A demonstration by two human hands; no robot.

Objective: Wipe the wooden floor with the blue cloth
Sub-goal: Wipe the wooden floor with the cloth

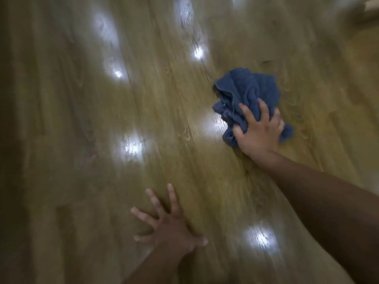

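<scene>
Nearest, left hand point(172, 228) presses flat, fingers spread, on the wooden floor point(82, 119). Farther out, right hand point(259, 130) grips the bunched blue cloth point(246, 89). Wiping seems underway; next stroke needs steady downward pressure.

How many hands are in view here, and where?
2. The right hand grips the bunched blue cloth on the wooden floor, right of centre. The left hand rests flat on the floor near the bottom, fingers spread.

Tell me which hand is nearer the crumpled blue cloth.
Right. The right hand grips the crumpled blue cloth; the left hand is apart from it, spread flat on the wooden floor.
</scene>
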